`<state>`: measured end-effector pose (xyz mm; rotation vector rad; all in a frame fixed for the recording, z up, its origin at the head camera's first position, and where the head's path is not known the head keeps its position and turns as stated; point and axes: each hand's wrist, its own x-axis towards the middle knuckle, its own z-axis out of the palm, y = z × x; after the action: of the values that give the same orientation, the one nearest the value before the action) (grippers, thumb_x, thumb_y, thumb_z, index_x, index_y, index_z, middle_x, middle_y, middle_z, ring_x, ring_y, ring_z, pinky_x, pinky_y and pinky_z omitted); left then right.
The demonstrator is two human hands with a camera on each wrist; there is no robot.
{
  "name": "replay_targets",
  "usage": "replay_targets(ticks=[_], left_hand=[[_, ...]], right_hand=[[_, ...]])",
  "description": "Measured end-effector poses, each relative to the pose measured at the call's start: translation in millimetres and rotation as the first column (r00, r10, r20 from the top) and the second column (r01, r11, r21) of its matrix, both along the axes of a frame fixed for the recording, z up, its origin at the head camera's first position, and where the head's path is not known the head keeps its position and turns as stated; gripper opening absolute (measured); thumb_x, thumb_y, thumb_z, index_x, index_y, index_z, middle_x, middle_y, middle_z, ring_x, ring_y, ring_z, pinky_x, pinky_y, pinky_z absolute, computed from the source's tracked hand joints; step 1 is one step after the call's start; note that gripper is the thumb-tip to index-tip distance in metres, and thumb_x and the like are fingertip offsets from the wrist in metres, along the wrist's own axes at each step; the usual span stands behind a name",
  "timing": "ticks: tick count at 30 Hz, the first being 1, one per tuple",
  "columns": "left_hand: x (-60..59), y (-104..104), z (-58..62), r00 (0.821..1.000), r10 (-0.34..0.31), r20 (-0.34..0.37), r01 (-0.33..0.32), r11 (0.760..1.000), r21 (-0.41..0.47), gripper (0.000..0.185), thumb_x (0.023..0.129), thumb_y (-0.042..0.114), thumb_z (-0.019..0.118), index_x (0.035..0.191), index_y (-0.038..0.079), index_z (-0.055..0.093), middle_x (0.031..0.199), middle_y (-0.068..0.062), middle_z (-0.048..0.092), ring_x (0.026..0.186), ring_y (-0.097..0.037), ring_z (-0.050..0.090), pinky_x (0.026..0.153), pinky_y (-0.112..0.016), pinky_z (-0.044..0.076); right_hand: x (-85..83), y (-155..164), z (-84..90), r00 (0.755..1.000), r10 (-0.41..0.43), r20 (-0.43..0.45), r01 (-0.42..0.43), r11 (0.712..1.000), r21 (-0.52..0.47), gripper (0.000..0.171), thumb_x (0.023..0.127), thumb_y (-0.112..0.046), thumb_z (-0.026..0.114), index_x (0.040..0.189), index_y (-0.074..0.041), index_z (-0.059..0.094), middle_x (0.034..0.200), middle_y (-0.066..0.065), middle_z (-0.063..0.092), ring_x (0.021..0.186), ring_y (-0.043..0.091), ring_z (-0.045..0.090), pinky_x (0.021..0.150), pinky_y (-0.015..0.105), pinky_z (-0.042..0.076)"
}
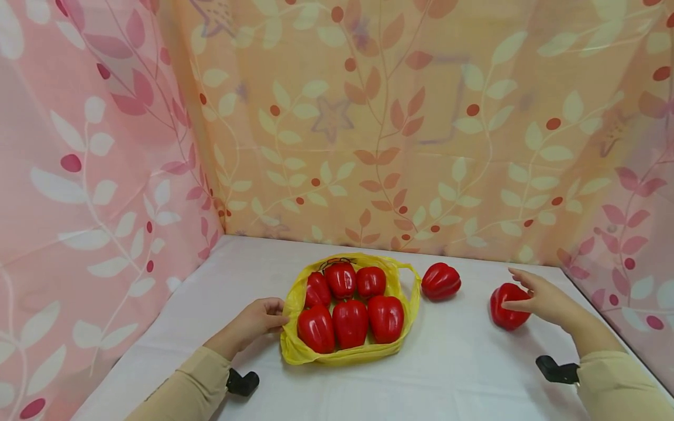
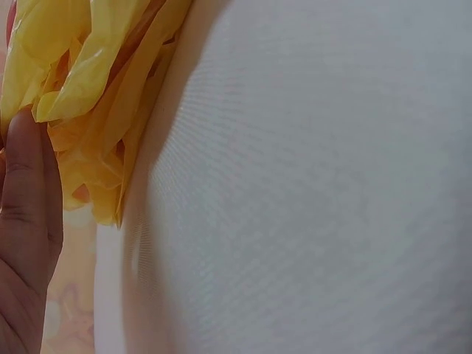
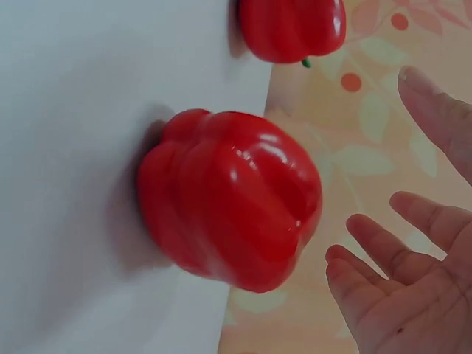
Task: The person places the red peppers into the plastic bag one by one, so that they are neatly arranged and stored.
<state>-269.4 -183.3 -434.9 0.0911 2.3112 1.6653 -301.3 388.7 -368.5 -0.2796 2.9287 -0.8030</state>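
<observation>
A yellow plastic bag lies spread open on the table, with several glossy red bell peppers inside it. At the bag's left rim, my left hand pinches the plastic between thumb and fingers; the left wrist view shows fingertips against the crumpled yellow edge. On the right, my right hand is held over a loose bell pepper, fingers spread. In the right wrist view a gap shows between that pepper and the fingers. Another loose bell pepper sits just right of the bag.
A white cloth covers the table. Patterned curtains stand behind it, orange at the back and pink on the left. Black wrist mounts sit at both sleeves, low over the cloth.
</observation>
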Motion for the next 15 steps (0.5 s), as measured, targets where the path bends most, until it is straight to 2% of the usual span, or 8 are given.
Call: replay_targets(ticks=[5, 11, 15], left_hand=[[-0.3, -0.4, 0.1, 1.000, -0.005, -0.002, 0.005, 1.000, -0.003, 0.024, 0.083, 0.018, 0.066, 0.099, 0.003, 0.060, 0.085, -0.007, 0.059, 0.075, -0.019, 0.055, 0.073, -0.032, 0.052], [-0.3, -0.5, -1.0, 1.000, -0.005, -0.008, 0.005, 1.000, -0.005, 0.024, 0.083, 0.018, 0.067, 0.099, 0.003, 0.060, 0.085, -0.007, 0.059, 0.075, -0.019, 0.055, 0.073, -0.032, 0.052], [-0.4, -0.5, -1.9, 1.000, -0.007, -0.009, 0.007, 1.000, 0.001, 0.023, 0.083, 0.017, 0.067, 0.098, 0.002, 0.059, 0.084, -0.007, 0.059, 0.075, -0.019, 0.055, 0.074, -0.032, 0.052]], right_hand=[[0.6, 8.6, -5.8, 1.000, -0.031, -0.006, 0.031, 0.999, 0.022, 0.097, 0.074, -0.041, 0.072, 0.140, 0.006, 0.020, 0.129, 0.039, 0.027, 0.111, 0.057, 0.030, 0.072, 0.058, 0.047], [0.5, 21.1, -19.2, 0.993, -0.100, 0.060, 0.100, 0.995, 0.008, 0.112, 0.069, -0.051, 0.071, 0.142, 0.004, 0.008, 0.130, 0.041, 0.021, 0.111, 0.057, 0.024, 0.069, 0.058, 0.046], [-0.1, 24.4, -30.8, 0.987, -0.125, 0.103, 0.127, 0.992, -0.012, 0.120, 0.067, -0.055, 0.072, 0.142, 0.003, 0.000, 0.131, 0.041, 0.017, 0.112, 0.058, 0.021, 0.072, 0.061, 0.044]])
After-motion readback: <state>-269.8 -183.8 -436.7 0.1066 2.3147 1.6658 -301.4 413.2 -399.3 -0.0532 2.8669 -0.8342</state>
